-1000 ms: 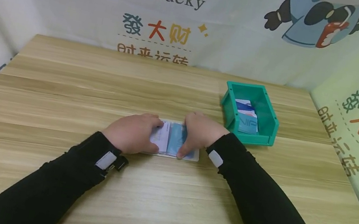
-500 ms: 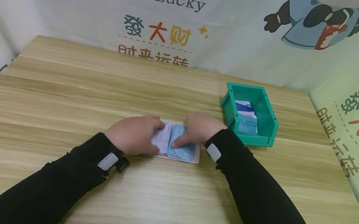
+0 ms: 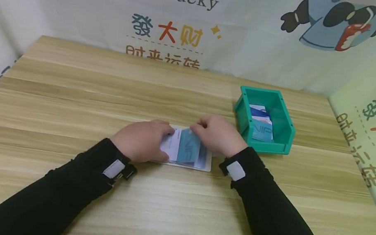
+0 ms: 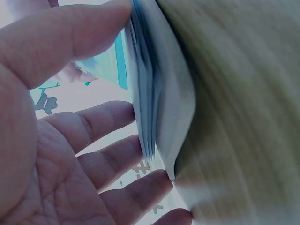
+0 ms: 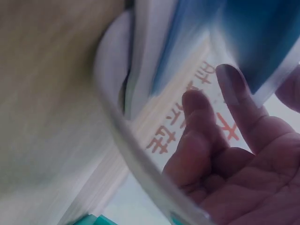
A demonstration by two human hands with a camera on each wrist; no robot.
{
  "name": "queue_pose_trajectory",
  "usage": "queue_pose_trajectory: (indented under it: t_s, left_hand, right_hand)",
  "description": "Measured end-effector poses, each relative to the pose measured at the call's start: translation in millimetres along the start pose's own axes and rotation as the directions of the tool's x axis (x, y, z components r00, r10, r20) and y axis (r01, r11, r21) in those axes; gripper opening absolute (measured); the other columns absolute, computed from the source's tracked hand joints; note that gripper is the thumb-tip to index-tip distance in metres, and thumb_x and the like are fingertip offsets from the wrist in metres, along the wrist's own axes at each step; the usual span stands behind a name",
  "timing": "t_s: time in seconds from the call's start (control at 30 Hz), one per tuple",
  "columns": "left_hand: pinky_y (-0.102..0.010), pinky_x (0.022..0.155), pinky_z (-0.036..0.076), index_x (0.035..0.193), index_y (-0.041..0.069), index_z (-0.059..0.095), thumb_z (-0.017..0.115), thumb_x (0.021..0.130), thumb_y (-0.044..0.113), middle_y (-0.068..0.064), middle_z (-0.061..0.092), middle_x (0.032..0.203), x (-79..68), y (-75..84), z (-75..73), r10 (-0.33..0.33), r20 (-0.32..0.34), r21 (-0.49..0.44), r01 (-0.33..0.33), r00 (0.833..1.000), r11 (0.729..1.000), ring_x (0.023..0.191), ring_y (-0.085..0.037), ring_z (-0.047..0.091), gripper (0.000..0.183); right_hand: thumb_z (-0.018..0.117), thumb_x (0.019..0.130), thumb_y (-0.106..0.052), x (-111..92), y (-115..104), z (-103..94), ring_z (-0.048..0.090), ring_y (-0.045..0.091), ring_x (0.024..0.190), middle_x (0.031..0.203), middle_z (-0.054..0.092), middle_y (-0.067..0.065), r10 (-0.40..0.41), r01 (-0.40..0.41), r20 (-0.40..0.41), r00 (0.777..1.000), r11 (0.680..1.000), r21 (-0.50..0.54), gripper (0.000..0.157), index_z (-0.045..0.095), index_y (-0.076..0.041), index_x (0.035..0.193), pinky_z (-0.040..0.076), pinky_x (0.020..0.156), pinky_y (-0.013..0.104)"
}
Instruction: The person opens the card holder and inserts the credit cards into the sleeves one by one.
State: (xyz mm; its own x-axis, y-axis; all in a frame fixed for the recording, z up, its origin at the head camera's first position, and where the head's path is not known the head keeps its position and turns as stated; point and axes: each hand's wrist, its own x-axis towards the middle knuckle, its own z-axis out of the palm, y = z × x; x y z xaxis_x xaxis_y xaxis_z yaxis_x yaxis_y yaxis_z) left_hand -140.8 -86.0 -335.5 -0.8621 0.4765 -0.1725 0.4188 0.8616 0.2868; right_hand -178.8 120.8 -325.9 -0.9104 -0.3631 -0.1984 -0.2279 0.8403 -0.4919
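Note:
A small open card holder point(image 3: 207, 163) with pale leaves lies on the table between both hands. My left hand point(image 3: 142, 141) grips its left side; in the left wrist view the thumb and fingers hold the edges of its stacked leaves point(image 4: 146, 103). Between the right hand's point(image 3: 220, 135) thumb and forefinger is the top corner of a light blue VIP card point(image 3: 188, 149), tilted up over the holder. The right wrist view shows that blue card point(image 5: 262, 42) at the fingertips, with the holder's curved white cover point(image 5: 112, 70) beside it.
A green bin point(image 3: 282, 147) stands to the right, just beyond the right hand, with several cards point(image 3: 262, 130) inside. The wooden table point(image 3: 103, 81) meets a printed cloth backdrop point(image 3: 95, 0) at its back and sides.
The right hand first lay over the blue card, its thumb sliding leftward across it. Now the hand has shifted up and pinches the card's top corner, lifting it. The left hand stays put.

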Motion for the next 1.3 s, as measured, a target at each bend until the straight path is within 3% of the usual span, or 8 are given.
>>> queue_pose_trajectory:
  t_s: [0.17, 0.43, 0.63, 0.8, 0.97, 1.07, 1.3]
  left_hand:
    - [-0.04, 0.086, 0.045, 0.134, 0.008, 0.049, 0.074, 0.074, 0.042, -0.009, 0.05, 0.132, 0.2, -0.1, 0.4, 0.003, -0.006, -0.007, -0.003, 1.0, 1.0, 0.094, -0.019, 0.049, 0.073]
    - [-0.04, 0.082, 0.046, 0.131, 0.009, 0.051, 0.075, 0.073, 0.042, -0.008, 0.054, 0.127, -1.3, -1.8, -2.4, 0.016, -0.019, -0.035, -0.017, 1.0, 0.999, 0.092, -0.018, 0.051, 0.071]
    - [-0.038, 0.076, 0.048, 0.116, 0.014, 0.058, 0.079, 0.07, 0.041, -0.002, 0.062, 0.104, -2.6, -7.1, -2.6, 0.044, -0.053, -0.135, -0.051, 0.998, 0.99, 0.084, -0.015, 0.054, 0.058]
    - [-0.039, 0.078, 0.048, 0.115, 0.013, 0.054, 0.08, 0.069, 0.042, -0.002, 0.061, 0.103, -2.2, -11.6, -1.9, 0.039, -0.051, -0.179, -0.047, 0.998, 0.983, 0.084, -0.015, 0.055, 0.061]
    - [-0.039, 0.076, 0.049, 0.14, 0.004, 0.031, 0.08, 0.066, 0.045, -0.012, 0.057, 0.114, -2.7, -14.6, -5.5, 0.006, -0.031, -0.188, -0.012, 0.999, 0.982, 0.085, -0.02, 0.054, 0.098]
    - [-0.039, 0.076, 0.047, 0.149, 0.007, 0.016, 0.081, 0.064, 0.044, -0.012, 0.052, 0.122, -4.3, -15.7, -8.7, -0.001, 0.004, -0.199, 0.001, 1.0, 0.98, 0.088, -0.021, 0.053, 0.113]
    - [-0.039, 0.083, 0.044, 0.144, 0.006, 0.031, 0.081, 0.064, 0.048, -0.007, 0.049, 0.125, -6.2, -16.5, -11.9, 0.03, 0.05, -0.203, -0.02, 0.998, 0.979, 0.095, -0.02, 0.048, 0.103]
  right_hand:
    - [0.049, 0.097, -0.04, -8, -2, 1.1, 0.053, 0.017, 0.073, 0.085, 0.06, 0.002, -0.048, 0.051, -0.049, 0.998, 0.997, 0.06, 0.032, 0.066, -0.014, 0.103, 0.045, 0.059, 0.032]
    - [0.05, 0.098, -0.03, -21, -14, 8.3, 0.052, 0.015, 0.069, 0.083, 0.063, -0.001, -0.174, 0.184, -0.077, 0.982, 0.972, 0.146, 0.023, 0.066, -0.014, 0.098, 0.045, 0.059, 0.031]
    - [0.054, 0.096, -0.024, -25, -19, 17.7, 0.054, 0.005, 0.076, 0.092, 0.066, -0.004, -0.24, 0.239, 0.01, 0.971, 0.969, 0.06, 0.025, 0.065, -0.013, 0.114, 0.049, 0.067, 0.024]
    - [0.055, 0.096, -0.024, -25, -18, 23.6, 0.053, 0.001, 0.085, 0.109, 0.064, -0.004, -0.269, 0.269, 0.065, 0.961, 0.963, 0.006, 0.028, 0.065, -0.014, 0.119, 0.049, 0.077, 0.023]
    - [0.056, 0.095, -0.023, -25, -17, 25.7, 0.053, 0.001, 0.086, 0.108, 0.064, -0.005, -0.281, 0.286, 0.085, 0.956, 0.957, -0.053, 0.026, 0.066, -0.015, 0.117, 0.048, 0.079, 0.023]
    - [0.057, 0.094, -0.022, -25, -17, 27.0, 0.052, 0.002, 0.087, 0.109, 0.063, -0.004, -0.3, 0.31, 0.103, 0.948, 0.945, -0.099, 0.027, 0.065, -0.014, 0.119, 0.048, 0.079, 0.023]
    - [0.06, 0.092, -0.025, -26, -18, 29.6, 0.047, 0.007, 0.086, 0.105, 0.055, -0.002, -0.344, 0.366, 0.133, 0.929, 0.907, -0.207, 0.032, 0.063, -0.014, 0.122, 0.045, 0.078, 0.023]
